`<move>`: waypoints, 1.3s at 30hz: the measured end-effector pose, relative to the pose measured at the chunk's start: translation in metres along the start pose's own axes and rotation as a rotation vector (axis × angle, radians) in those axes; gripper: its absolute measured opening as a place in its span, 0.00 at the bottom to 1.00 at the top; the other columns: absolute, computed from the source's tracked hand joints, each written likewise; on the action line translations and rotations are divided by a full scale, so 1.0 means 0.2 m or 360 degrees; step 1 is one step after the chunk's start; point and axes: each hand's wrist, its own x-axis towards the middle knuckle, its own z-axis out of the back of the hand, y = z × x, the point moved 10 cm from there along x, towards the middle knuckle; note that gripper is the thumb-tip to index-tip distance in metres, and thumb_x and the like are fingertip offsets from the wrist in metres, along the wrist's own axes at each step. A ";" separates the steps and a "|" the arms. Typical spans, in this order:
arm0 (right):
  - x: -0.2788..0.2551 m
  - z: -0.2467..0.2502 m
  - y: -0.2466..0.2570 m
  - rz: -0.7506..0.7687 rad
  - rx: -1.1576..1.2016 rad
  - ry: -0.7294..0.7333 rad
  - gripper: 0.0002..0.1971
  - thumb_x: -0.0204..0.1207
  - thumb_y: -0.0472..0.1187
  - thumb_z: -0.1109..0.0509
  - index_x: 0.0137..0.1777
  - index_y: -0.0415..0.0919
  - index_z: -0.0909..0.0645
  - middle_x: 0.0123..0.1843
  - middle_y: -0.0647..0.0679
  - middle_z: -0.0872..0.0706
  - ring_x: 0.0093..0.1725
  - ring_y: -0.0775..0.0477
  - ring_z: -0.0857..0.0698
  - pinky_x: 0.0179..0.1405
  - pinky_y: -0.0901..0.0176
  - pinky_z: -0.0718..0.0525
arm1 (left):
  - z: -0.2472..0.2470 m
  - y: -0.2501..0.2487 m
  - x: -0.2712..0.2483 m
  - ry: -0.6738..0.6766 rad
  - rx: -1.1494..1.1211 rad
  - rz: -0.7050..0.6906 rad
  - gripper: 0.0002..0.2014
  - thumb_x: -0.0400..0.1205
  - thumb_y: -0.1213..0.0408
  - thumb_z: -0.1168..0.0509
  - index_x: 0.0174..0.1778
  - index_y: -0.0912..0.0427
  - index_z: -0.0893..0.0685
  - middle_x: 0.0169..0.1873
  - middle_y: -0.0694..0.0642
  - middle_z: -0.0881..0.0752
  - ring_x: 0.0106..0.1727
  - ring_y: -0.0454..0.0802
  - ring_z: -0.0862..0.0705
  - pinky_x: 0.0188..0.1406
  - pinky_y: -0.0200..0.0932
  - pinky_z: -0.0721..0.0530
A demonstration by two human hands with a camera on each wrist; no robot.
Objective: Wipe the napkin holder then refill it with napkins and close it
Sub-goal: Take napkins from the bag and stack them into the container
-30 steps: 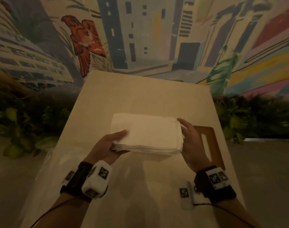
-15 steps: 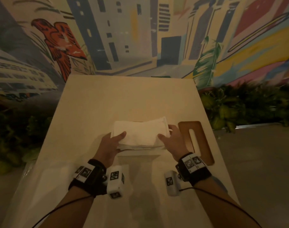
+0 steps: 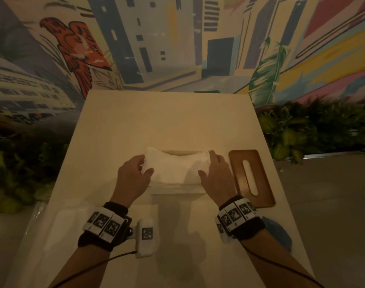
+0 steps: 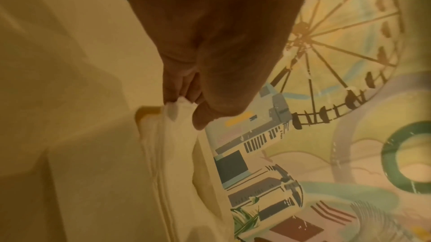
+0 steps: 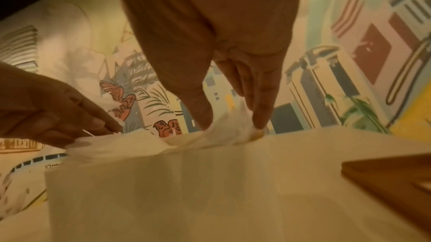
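Note:
A white stack of napkins (image 3: 175, 166) sags in the middle as it sits in the top of the open white napkin holder (image 3: 177, 193) at the table's centre. My left hand (image 3: 145, 166) grips the stack's left end, thumb on top; the left wrist view shows its fingertips (image 4: 170, 96) pinching the napkin edge (image 4: 178, 117). My right hand (image 3: 206, 164) grips the right end, and the right wrist view shows thumb and fingers (image 5: 258, 117) pinching crumpled napkin (image 5: 224, 128) above the holder's wall (image 5: 186, 190). The brown wooden slotted lid (image 3: 251, 177) lies flat just right of the holder.
The pale table (image 3: 167, 121) runs back to a painted mural wall. Green plants (image 3: 314, 134) line both sides. A blue cloth (image 3: 280, 233) lies near the table's right front edge, and clear plastic wrap (image 3: 38, 221) hangs off the left front corner.
Both hands brought the napkin stack down from above the table into the holder's opening. The stack, flat before, now bends in the middle as its ends are squeezed inward.

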 end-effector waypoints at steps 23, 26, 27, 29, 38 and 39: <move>0.11 -0.33 0.09 0.0434 -0.0290 0.0774 0.24 0.73 0.31 0.26 0.67 0.47 0.24 0.69 0.43 0.26 0.70 0.37 0.28 0.65 0.49 0.22 | -0.25 0.20 0.11 0.0522 0.1272 0.0116 0.44 0.70 0.42 0.27 0.80 0.40 0.40 0.79 0.64 0.41 0.77 0.70 0.41 0.75 0.65 0.39; 0.08 -0.33 0.09 0.0441 -0.0280 0.0775 0.24 0.74 0.31 0.27 0.68 0.46 0.25 0.70 0.43 0.26 0.70 0.36 0.28 0.66 0.49 0.24 | -0.25 0.20 0.11 0.0545 0.1300 0.0073 0.43 0.71 0.41 0.28 0.80 0.41 0.40 0.77 0.63 0.37 0.75 0.69 0.38 0.73 0.64 0.37; 0.07 -0.33 0.10 0.0443 -0.0281 0.0780 0.24 0.74 0.31 0.27 0.69 0.46 0.25 0.70 0.43 0.26 0.70 0.36 0.28 0.66 0.49 0.24 | -0.25 0.19 0.10 0.0547 0.1296 0.0063 0.42 0.71 0.41 0.28 0.80 0.42 0.40 0.76 0.62 0.37 0.74 0.68 0.37 0.73 0.63 0.36; 0.06 -0.32 0.10 0.0440 -0.0292 0.0792 0.24 0.74 0.31 0.28 0.69 0.46 0.25 0.69 0.42 0.26 0.70 0.35 0.29 0.67 0.47 0.25 | -0.25 0.19 0.10 0.0544 0.1279 0.0041 0.42 0.72 0.42 0.28 0.80 0.43 0.40 0.77 0.63 0.37 0.74 0.68 0.37 0.73 0.63 0.36; -0.03 -0.14 0.34 0.0608 -0.0040 0.0494 0.21 0.74 0.38 0.25 0.67 0.45 0.21 0.70 0.45 0.24 0.70 0.42 0.26 0.69 0.50 0.25 | 0.02 0.06 -0.09 0.0312 0.0640 -0.0095 0.35 0.74 0.47 0.27 0.77 0.45 0.30 0.78 0.58 0.32 0.77 0.60 0.35 0.77 0.58 0.37; -0.07 -0.11 0.45 0.0698 0.0068 0.0431 0.19 0.75 0.40 0.25 0.66 0.44 0.20 0.68 0.45 0.22 0.66 0.45 0.24 0.67 0.53 0.24 | 0.09 0.05 -0.16 0.0215 0.0524 -0.0166 0.32 0.74 0.48 0.26 0.73 0.47 0.26 0.74 0.56 0.26 0.74 0.57 0.29 0.75 0.55 0.33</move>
